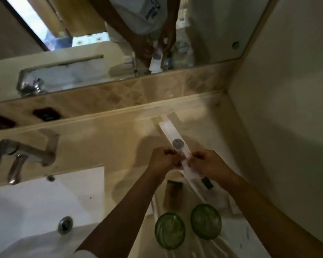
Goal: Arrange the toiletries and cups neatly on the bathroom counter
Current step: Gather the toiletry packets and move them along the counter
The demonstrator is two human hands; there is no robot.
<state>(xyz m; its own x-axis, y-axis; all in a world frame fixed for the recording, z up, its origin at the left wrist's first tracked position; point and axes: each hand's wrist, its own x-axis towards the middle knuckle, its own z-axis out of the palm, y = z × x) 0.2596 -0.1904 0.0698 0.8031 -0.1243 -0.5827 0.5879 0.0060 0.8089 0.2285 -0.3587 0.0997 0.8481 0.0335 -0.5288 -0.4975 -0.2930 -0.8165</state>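
A long white toiletry packet (176, 141) with a grey round mark is held above the beige counter (104, 146), its far end pointing at the back wall. My left hand (163, 160) pinches its near end from the left. My right hand (206, 163) pinches it from the right. Below my hands stand a small brown bottle (172, 194) and a small dark-capped item (207, 183). Two green cups (169, 230) (205, 220) wrapped in clear plastic stand side by side near the counter's front.
A white sink (35, 211) with a metal drain (64, 225) lies at the lower left, with a chrome tap (22, 155) behind it. A mirror (101, 34) runs along the back wall. A plain wall (287, 108) closes the right side. Two dark objects (46, 113) sit on the ledge.
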